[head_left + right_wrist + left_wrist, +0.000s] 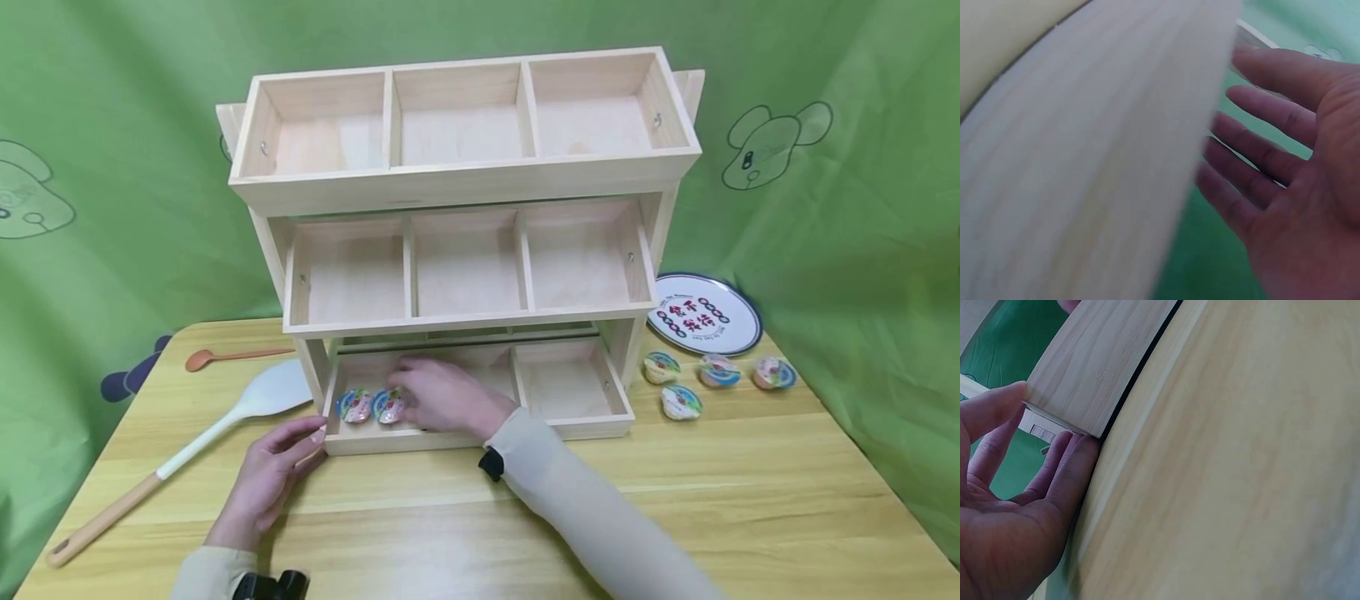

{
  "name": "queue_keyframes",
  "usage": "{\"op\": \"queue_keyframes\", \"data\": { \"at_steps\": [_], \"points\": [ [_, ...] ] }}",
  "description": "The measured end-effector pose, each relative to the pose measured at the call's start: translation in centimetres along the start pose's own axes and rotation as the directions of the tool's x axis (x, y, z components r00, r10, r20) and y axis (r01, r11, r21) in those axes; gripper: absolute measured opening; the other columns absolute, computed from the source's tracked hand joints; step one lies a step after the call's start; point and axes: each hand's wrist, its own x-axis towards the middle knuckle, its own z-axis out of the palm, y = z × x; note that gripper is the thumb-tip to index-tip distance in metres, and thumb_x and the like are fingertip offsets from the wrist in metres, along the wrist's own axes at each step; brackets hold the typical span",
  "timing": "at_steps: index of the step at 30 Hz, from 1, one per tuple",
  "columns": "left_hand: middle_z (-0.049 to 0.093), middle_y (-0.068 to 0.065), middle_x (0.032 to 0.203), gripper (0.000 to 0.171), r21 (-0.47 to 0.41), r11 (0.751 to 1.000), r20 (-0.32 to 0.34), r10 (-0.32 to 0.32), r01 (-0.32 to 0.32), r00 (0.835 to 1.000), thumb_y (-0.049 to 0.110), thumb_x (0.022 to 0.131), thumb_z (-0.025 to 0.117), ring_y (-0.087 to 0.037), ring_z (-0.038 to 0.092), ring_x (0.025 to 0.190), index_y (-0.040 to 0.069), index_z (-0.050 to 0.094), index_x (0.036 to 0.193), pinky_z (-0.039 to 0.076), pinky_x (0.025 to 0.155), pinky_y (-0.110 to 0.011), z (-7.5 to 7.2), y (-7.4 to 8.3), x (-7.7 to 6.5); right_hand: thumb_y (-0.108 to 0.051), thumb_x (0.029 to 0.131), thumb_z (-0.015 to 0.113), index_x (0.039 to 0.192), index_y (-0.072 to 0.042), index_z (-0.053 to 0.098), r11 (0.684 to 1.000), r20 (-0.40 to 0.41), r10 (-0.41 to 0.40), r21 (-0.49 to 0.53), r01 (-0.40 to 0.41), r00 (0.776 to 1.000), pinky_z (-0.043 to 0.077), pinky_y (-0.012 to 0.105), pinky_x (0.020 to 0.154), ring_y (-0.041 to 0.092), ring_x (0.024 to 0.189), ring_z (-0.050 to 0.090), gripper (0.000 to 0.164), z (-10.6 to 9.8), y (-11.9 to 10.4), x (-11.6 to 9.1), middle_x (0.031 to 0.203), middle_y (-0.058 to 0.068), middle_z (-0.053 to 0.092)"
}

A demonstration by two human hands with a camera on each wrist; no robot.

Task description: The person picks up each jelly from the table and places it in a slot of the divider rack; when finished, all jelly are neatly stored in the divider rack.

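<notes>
fingers of right hand (1307,203) relaxed and spread in right wrist view; cups (356,406) in head view only, contact unclear. loosely straight fingers of left hand (1016,528) against corner of bottom tray (435,442), part of tray hidden behind right hand. counted: two cups in tray's left end, four on table (750,492) by plate (705,313), one spatula (183,455), one spoon (242,355).

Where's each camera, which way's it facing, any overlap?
Head: on head, facing forward and down at wooden rack; left hand, right hand, sleeves show.
Left wrist: worn there, facing the rack's lower corner; left hand shows.
Right wrist: worn there, facing a wooden panel; right hand shows.
Shared: head and left wrist show that corner.
</notes>
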Motion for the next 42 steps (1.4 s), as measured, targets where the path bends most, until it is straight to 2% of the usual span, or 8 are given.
{"op": "queue_keyframes", "data": {
  "at_steps": [7,12,17,20,25,33,42],
  "points": [
    [0.062,-0.005,0.115,0.022,-0.004,1.000,-0.001,0.002,-0.002,1.000,-0.001,0.092,0.064,-0.020,0.062,0.107,0.003,0.070,0.113,0.054,0.094,-0.034,-0.1,0.1,0.1,-0.023,0.091,0.069,0.135,-0.008,0.057,0.996,-0.005,0.043,0.081,-0.043,0.999,0.038,0.041,0.111,0.028,0.129,0.048,0.048,-2.0,0.7,-3.0,0.142,0.013,0.050],
    [0.062,-0.005,0.116,0.023,0.007,1.000,-0.006,-0.012,0.012,1.000,0.001,0.092,0.065,-0.021,0.061,0.109,0.002,0.069,0.114,0.053,0.095,-0.034,-0.1,0.1,0.0,-0.024,0.092,0.069,0.136,-0.007,0.056,0.993,0.002,0.063,0.099,-0.063,0.998,0.037,0.043,0.111,0.029,0.130,0.046,0.048,-3.1,1.2,-5.3,0.142,0.014,0.050],
    [0.061,-0.006,0.117,0.025,0.006,1.000,-0.011,-0.018,0.018,1.000,0.000,0.091,0.065,-0.021,0.061,0.109,-0.002,0.066,0.116,0.053,0.096,-0.035,0.1,0.1,0.0,-0.025,0.092,0.069,0.134,-0.006,0.057,0.994,-0.012,0.076,0.079,-0.075,0.997,0.040,0.044,0.110,0.029,0.126,0.050,0.047,-4.0,2.0,-7.5,0.137,0.012,0.054],
    [0.060,-0.006,0.118,0.026,0.008,1.000,-0.011,-0.019,0.019,1.000,0.000,0.091,0.065,-0.021,0.061,0.109,-0.003,0.065,0.117,0.053,0.096,-0.035,0.2,0.0,-0.1,-0.021,0.091,0.070,0.132,-0.004,0.058,0.994,-0.031,0.070,0.081,-0.067,0.997,0.045,0.042,0.105,0.027,0.118,0.055,0.045,-4.4,2.4,-8.5,0.132,0.011,0.056],
    [0.060,-0.008,0.119,0.028,0.013,1.000,-0.011,-0.021,0.021,1.000,0.000,0.091,0.064,-0.022,0.061,0.109,-0.005,0.064,0.119,0.053,0.095,-0.035,0.2,0.1,-0.2,-0.016,0.090,0.071,0.131,-0.004,0.059,0.991,-0.064,0.093,0.106,-0.086,0.994,0.047,0.043,0.103,0.028,0.116,0.056,0.044,-4.7,3.4,-9.8,0.130,0.010,0.057],
    [0.060,-0.009,0.117,0.027,0.008,1.000,-0.008,-0.017,0.017,1.000,0.000,0.092,0.064,-0.021,0.062,0.107,-0.006,0.063,0.119,0.053,0.095,-0.035,0.2,0.1,-0.3,-0.019,0.090,0.071,0.130,-0.005,0.060,0.988,-0.101,0.108,0.123,-0.095,0.989,0.052,0.042,0.097,0.027,0.111,0.059,0.043,-4.6,4.8,-11.5,0.124,0.008,0.059],
    [0.062,-0.006,0.115,0.026,0.006,1.000,-0.007,-0.015,0.016,1.000,0.000,0.092,0.064,-0.020,0.062,0.107,-0.004,0.065,0.118,0.053,0.095,-0.034,0.1,0.2,-0.2,-0.023,0.092,0.069,0.131,-0.007,0.060,0.981,-0.092,0.159,0.129,-0.147,0.983,0.051,0.044,0.099,0.025,0.114,0.057,0.042,-4.4,5.7,-13.3,0.128,0.006,0.058]
  ]
}}
